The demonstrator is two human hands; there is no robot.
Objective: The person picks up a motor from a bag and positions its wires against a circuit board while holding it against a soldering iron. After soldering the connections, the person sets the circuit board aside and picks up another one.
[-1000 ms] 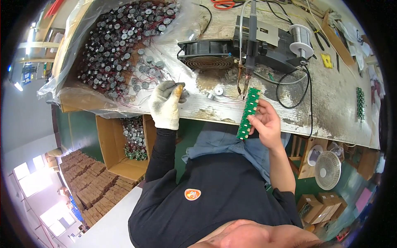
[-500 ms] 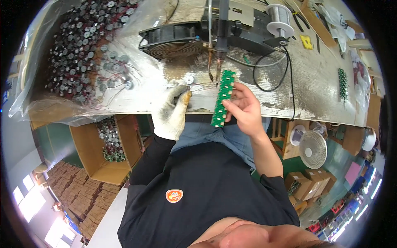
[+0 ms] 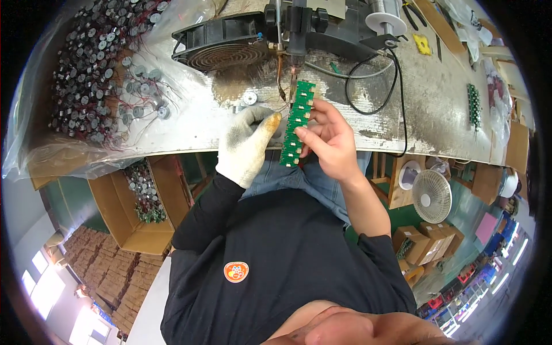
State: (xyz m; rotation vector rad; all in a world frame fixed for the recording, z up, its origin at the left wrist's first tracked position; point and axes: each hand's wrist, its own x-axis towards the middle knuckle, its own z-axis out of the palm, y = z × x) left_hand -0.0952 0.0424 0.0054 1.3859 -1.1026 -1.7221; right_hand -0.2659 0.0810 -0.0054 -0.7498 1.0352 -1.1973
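Because the right hand (image 3: 330,144) takes the green board (image 3: 298,123) by its right edge, closed between thumb and fingers, most of the upper face seems left clear, its far end close below the iron (image 3: 295,60). At the board's nine o'clock, the gloved left hand (image 3: 248,141) has its fingertips drawn together near a thin wire; whether its grip closes on that cannot be told. Eight o'clock of the board, below the tabletop (image 3: 425,123), an open carton (image 3: 109,201) holds small metal parts and green pieces. One loose motor (image 3: 249,98) lies at ten, handy to the glove. Beyond, toward nine to ten, clear film (image 3: 23,135) lies around heaped motors (image 3: 98,63), red wires tangled among them. Past the iron, a spool (image 3: 384,23) stands toward one.
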